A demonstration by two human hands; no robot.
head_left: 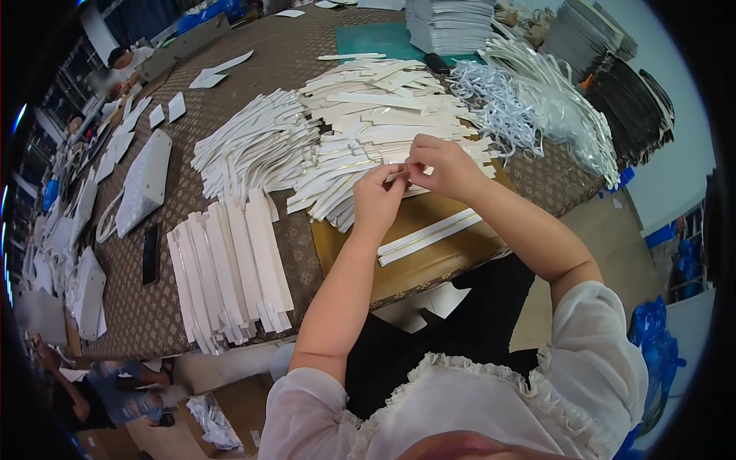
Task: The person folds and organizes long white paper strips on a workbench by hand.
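My left hand [379, 193] and my right hand [446, 165] meet fingertip to fingertip over the near edge of a big pile of white strips [368, 115]. Both are closed in a pinch. Whatever lies between the fingers is too small and too covered to name. Below them a white strip with a zipper-like line along its middle [429, 236] rests on a brown-gold board [414, 272] at the table's front edge. Left of my forearm, a neat stack of cream strips [230, 268] lies on the patterned table cloth.
A dark phone [151, 254] and a white handbag [146, 184] lie to the left. White cords [498, 107], a clear plastic bag [567, 115] and stacked grey sheets [451, 27] stand behind right. Other people work at the left, one person's arm [65, 379] near the lower corner.
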